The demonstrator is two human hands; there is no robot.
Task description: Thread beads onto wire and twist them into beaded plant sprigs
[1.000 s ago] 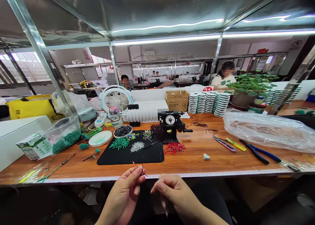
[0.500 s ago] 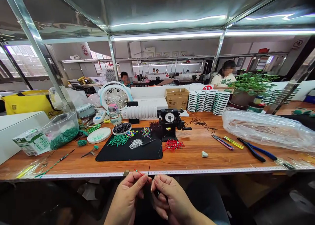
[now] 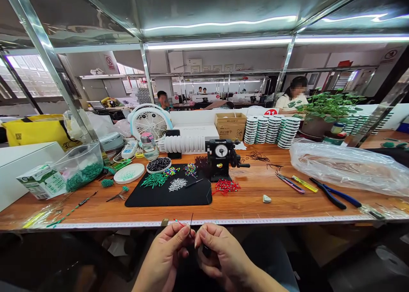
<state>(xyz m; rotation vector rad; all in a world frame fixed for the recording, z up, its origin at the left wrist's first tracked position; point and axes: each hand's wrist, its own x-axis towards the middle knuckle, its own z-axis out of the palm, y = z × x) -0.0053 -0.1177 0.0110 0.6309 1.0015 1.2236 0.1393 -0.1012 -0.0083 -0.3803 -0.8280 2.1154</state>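
Note:
Just below the table's front edge, my left hand pinches a short red cord between thumb and fingertips. A thin dark strand stands upright at the same fingertips. Close beside it, my right hand is closed, thumb against forefinger. Something dark shows inside its curled fingers, too hidden to name. Past the hands lies a black mat bearing green pieces, silver beads and a thin dark tool. A pile of red cord pieces sits at the mat's right.
A black hand-cranked machine with a dial and white ribbed roll stands behind the mat. Pliers, tweezers and a plastic bag lie right. A measuring tape runs along the edge. A person sits beyond the plant.
The dark strand has tilted and shifted slightly left at my left fingertips. My right fingertips have moved a little. The red cord stays pinched in my left hand.

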